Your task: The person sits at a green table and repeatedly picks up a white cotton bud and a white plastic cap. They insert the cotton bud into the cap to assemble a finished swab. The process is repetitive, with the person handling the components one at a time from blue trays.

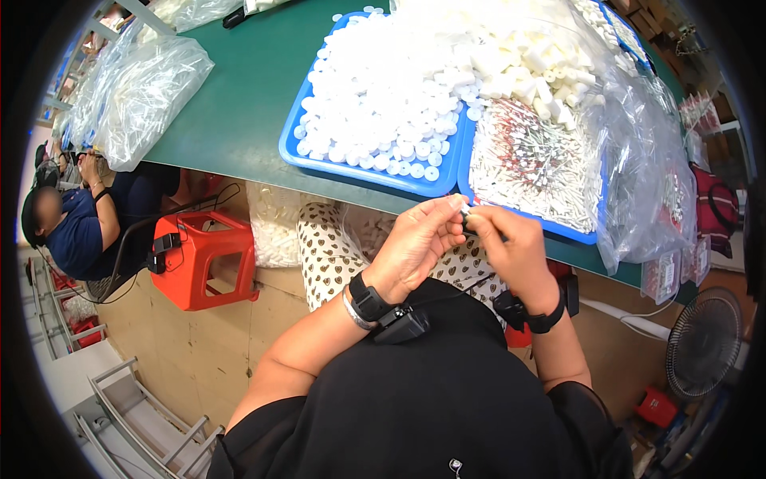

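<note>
Small white part (465, 209), pinched between fingertips of both hands, just over near edge of green table (239, 120). Left hand (415, 243): thumb and fingers closed on part. Right hand (515, 251): closed around thin dark piece meeting part. Beyond: blue tray (367, 172) of white caps, second tray (586, 235) of thin white sticks, clear bags (638, 160). Left, well apart: red stool (203, 259), seated person (76, 227).

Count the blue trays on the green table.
2: one blue tray heaped with white caps, left of centre; a second blue tray beside it on the right, holding thin white sticks. More may hide under plastic bags.
</note>
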Motion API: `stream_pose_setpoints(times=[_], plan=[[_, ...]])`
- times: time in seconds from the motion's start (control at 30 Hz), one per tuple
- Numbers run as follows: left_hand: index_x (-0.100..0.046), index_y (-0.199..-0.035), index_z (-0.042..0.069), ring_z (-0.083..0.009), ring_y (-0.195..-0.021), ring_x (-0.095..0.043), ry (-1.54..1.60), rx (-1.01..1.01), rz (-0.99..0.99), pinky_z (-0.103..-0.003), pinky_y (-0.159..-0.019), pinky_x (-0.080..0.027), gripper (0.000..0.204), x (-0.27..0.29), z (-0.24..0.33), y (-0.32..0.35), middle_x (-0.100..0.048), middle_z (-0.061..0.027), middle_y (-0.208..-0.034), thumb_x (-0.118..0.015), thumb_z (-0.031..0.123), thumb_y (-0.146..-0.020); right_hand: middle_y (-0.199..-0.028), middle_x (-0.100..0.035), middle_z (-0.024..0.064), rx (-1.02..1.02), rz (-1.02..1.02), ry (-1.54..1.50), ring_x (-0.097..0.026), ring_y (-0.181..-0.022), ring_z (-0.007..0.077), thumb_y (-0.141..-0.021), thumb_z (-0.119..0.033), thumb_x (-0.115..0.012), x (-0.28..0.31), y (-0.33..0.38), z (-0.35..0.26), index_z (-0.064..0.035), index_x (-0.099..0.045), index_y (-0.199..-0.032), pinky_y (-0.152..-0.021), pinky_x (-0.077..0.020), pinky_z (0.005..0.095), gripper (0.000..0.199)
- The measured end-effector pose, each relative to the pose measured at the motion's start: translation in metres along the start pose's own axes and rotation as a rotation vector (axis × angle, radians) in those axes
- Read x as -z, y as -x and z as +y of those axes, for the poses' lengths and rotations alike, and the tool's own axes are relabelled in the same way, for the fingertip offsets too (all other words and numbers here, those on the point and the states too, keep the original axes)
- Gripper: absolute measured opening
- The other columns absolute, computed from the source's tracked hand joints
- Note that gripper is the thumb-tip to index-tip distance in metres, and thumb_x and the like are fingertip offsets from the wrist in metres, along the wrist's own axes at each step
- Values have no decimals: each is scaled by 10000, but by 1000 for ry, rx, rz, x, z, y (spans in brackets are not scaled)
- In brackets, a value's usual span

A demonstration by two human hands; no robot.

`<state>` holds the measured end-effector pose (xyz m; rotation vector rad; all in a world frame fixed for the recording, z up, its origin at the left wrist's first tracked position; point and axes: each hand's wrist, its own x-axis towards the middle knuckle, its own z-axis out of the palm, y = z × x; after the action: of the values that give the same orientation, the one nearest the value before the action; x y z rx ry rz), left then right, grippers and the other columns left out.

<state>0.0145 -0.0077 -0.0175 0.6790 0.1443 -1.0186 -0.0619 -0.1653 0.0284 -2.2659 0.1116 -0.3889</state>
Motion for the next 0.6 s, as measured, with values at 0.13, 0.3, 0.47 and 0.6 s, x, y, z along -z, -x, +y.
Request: stream_pose_setpoints(times=[0.13, 0.3, 0.47, 0.6], plan=[[-628, -1062, 58, -112, -889, -648, -22, -70, 12, -254, -796, -545, 279, -7, 5, 5, -650, -25, -946, -619, 326, -982, -737, -668, 148, 45, 145, 371, -658, -638, 317, -903, -128, -655, 8, -24, 18, -20, -689, -861, -572, -511, 402, 121], [-602, -1030, 86, -138, -958, -664, 6, -71, -17, -256, -783, -549, 272, -10, 6, 5, -649, -41, -977, -594, 355, -991, -671, -647, 166, -78, 39, 626, -652, -613, 344, -885, -193, -656, -6, -35, 35, -40, -668, -796, -572, -503, 446, 177], [-602, -1028, 89, -152, -965, -676, 25, -93, 11, -245, -748, -557, 261, -3, 4, 5, -657, -38, -984, -584, 347, -997, -628, -640, 170, -147, 77, 536, -647, -591, 357, -857, -154, -641, -7, -35, 41, -42, -657, -771, -576, -510, 454, 142], [-592, -1055, 76, -167, -991, -681, 16, -124, 53, -252, -771, -566, 252, -5, 3, 4, -661, -48, -994, -579, 322, -1003, -634, -644, 170, -92, 74, 542, -644, -581, 358, -850, -135, -640, -8, -34, 45, -40, -653, -789, -559, -505, 447, 113]])
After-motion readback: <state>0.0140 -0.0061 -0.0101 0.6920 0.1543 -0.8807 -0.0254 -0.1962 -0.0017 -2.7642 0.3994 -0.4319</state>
